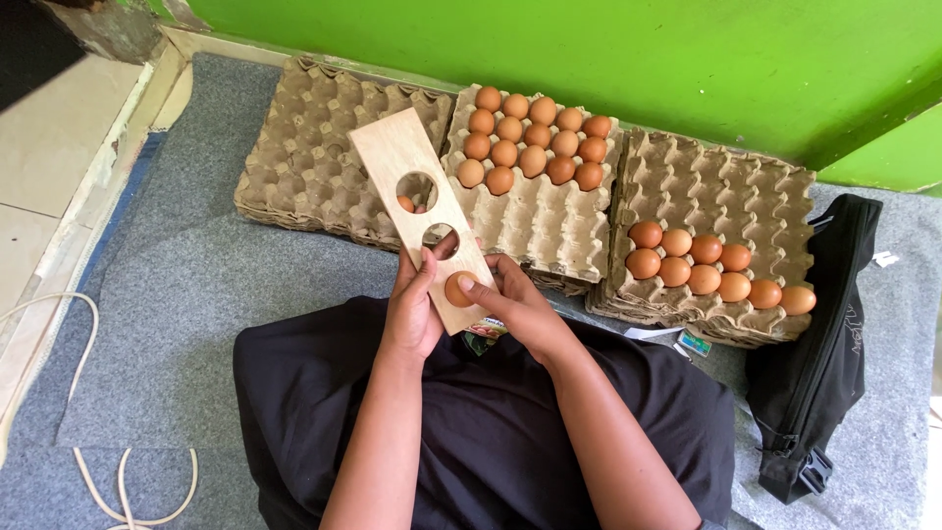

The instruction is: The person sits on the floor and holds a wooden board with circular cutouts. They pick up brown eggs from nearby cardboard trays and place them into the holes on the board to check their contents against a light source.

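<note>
My left hand point(412, 309) grips the near end of a wooden board point(400, 157) with three round holes, held tilted over my lap. My right hand point(515, 304) presses a brown egg point(457, 291) into the nearest hole, thumb on top of it. The two farther holes show the tray behind them. Three grey paper egg trays lie ahead: the left tray point(314, 147) has only one egg visible through the board, the middle tray point(540, 221) has several brown eggs at its far end, the right tray point(726, 182) has several along its near rows.
A green wall point(589, 49) runs behind the trays. A black strap bag point(824, 344) lies at the right on the grey carpet point(177, 294). A white cord point(59, 314) loops at the left. Small packets point(695, 342) lie near the right tray's front edge.
</note>
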